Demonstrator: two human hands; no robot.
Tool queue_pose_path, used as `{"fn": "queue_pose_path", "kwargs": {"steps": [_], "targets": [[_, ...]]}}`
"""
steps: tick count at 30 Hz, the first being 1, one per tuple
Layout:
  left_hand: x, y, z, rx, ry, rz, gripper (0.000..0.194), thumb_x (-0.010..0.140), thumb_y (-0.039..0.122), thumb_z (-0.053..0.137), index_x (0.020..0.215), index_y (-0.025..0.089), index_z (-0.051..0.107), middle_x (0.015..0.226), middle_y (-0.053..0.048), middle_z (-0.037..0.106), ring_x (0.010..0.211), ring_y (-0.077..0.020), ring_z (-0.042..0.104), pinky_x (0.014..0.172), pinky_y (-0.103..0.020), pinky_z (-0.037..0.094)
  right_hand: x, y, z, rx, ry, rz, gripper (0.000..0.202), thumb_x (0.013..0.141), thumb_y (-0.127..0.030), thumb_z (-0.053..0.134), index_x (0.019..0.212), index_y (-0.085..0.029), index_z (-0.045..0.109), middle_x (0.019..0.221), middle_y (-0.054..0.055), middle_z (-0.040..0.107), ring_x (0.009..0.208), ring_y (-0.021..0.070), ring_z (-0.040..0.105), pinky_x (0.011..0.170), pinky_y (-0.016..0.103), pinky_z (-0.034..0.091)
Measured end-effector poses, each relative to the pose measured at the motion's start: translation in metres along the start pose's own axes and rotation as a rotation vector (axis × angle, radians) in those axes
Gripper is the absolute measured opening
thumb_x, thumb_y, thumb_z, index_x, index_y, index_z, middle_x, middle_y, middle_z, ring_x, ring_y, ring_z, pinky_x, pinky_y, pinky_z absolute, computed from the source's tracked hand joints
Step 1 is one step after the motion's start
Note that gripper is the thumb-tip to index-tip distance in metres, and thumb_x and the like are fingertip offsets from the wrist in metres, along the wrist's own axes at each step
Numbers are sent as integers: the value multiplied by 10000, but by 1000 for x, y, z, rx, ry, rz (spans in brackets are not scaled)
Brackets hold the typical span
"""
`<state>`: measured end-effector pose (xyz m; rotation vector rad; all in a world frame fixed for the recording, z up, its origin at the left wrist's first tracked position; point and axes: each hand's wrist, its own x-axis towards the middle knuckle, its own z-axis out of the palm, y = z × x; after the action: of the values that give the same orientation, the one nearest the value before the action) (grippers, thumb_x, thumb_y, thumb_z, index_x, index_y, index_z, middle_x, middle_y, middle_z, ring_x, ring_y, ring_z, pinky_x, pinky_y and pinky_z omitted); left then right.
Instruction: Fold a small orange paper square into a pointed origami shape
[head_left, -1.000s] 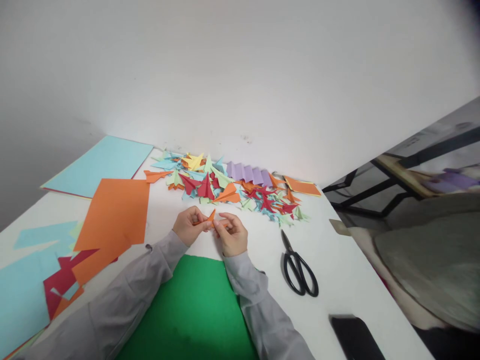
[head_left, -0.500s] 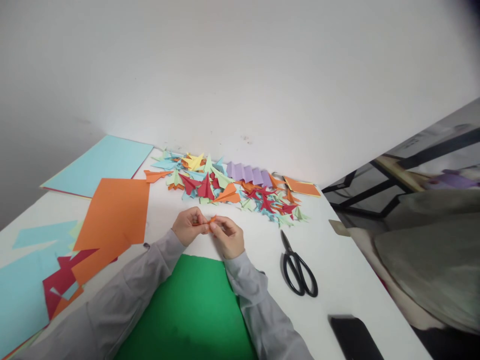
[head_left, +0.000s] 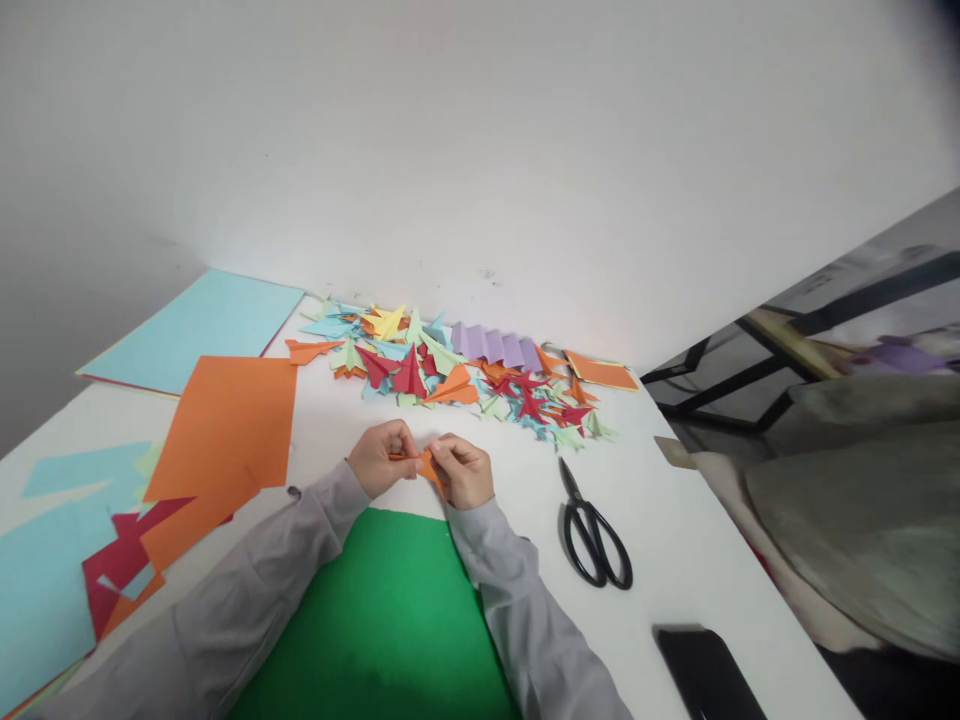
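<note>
Between my two hands is a small folded orange paper [head_left: 428, 468], pinched from both sides. My left hand [head_left: 384, 458] has its fingers closed on the paper's left part. On the right part, my right hand [head_left: 463, 470] pinches with thumb and fingers, and a narrow orange piece points down beside it. Both hands are just above the far edge of a green sheet [head_left: 390, 610]. Beyond them lies a long pile of small folded paper planes [head_left: 410, 375] in red, orange, green, blue and yellow.
Black scissors [head_left: 594, 540] lie to the right, and a black phone [head_left: 709, 670] is nearer. A pleated purple paper [head_left: 495, 347] rests behind the pile. At left are an orange sheet [head_left: 232, 420], a light blue stack [head_left: 199, 330] and red scraps [head_left: 120, 560].
My hands have moved slightly apart, my right hand a little to the right. More of the orange paper shows between them, with a part now hanging down.
</note>
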<state>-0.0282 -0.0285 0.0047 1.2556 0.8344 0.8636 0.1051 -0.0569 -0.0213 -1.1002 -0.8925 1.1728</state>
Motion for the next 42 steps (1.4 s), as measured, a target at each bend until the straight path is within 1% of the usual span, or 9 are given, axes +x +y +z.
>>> {"fn": "queue_pose_path", "kwargs": {"steps": [6, 8, 12, 18, 22, 30, 36, 39, 42], "targets": [[0, 2, 0, -31, -19, -18, 304, 507, 172, 723, 596, 143, 434, 456, 68, 521, 417, -85, 541, 446, -206, 437, -1, -3, -1, -133, -73, -95, 199, 595, -329, 720, 578, -170, 600, 519, -32, 546, 457, 81, 418, 437, 222, 313], [0, 2, 0, -27, -26, -15, 312, 511, 171, 722, 609, 147, 427, 454, 70, 526, 416, -82, 540, 447, -203, 436, -1, -3, -1, -160, -76, -119, 204, 598, -313, 717, 546, -170, 582, 535, -27, 553, 483, 88, 432, 458, 228, 327], [0, 2, -1, -26, -69, -7, 299, 534, 161, 705, 643, 152, 426, 439, 65, 542, 401, -76, 526, 451, -202, 436, -2, -5, 0, -159, -69, -111, 257, 616, -328, 703, 502, -172, 532, 487, -37, 511, 455, 86, 407, 443, 230, 311], [1, -1, -3, -95, -124, -47, 336, 512, 177, 731, 661, 149, 432, 443, 57, 552, 393, -85, 531, 442, -213, 450, -3, -6, 1, -171, -88, -66, 316, 613, -369, 702, 486, -176, 486, 413, -62, 433, 374, 62, 313, 372, 220, 219], [2, -2, -4, -135, -147, -77, 354, 498, 182, 744, 664, 145, 434, 468, 56, 556, 391, -87, 534, 428, -212, 450, -3, -3, 0, -102, -109, -17, 336, 637, -396, 678, 479, -182, 473, 378, -68, 419, 335, 58, 292, 344, 219, 189], [1, 1, -4, -144, -161, -104, 330, 493, 151, 725, 660, 139, 440, 464, 47, 569, 368, -96, 535, 394, -197, 419, 0, 5, -5, -134, -69, -79, 351, 677, -400, 639, 436, -176, 518, 430, -30, 493, 407, 87, 409, 416, 237, 312], [1, 1, -3, -145, -167, -112, 317, 489, 134, 715, 659, 141, 448, 452, 50, 568, 361, -96, 530, 388, -200, 419, 1, 5, -5, -179, -43, -119, 386, 677, -415, 637, 398, -176, 518, 448, -22, 479, 425, 93, 418, 421, 243, 320], [1, 1, -4, -152, -162, -121, 327, 483, 139, 718, 660, 143, 443, 454, 46, 574, 360, -99, 529, 385, -202, 419, 1, 7, -6, -167, -40, -102, 393, 682, -432, 631, 405, -173, 528, 446, -20, 485, 425, 93, 427, 420, 239, 318], [2, 2, -4, -167, -151, -122, 342, 478, 148, 726, 664, 146, 439, 453, 44, 579, 356, -101, 529, 381, -199, 412, 2, 9, -7, -123, -31, -30, 432, 724, -484, 569, 432, -167, 548, 414, -15, 497, 391, 91, 423, 409, 236, 309]]}}
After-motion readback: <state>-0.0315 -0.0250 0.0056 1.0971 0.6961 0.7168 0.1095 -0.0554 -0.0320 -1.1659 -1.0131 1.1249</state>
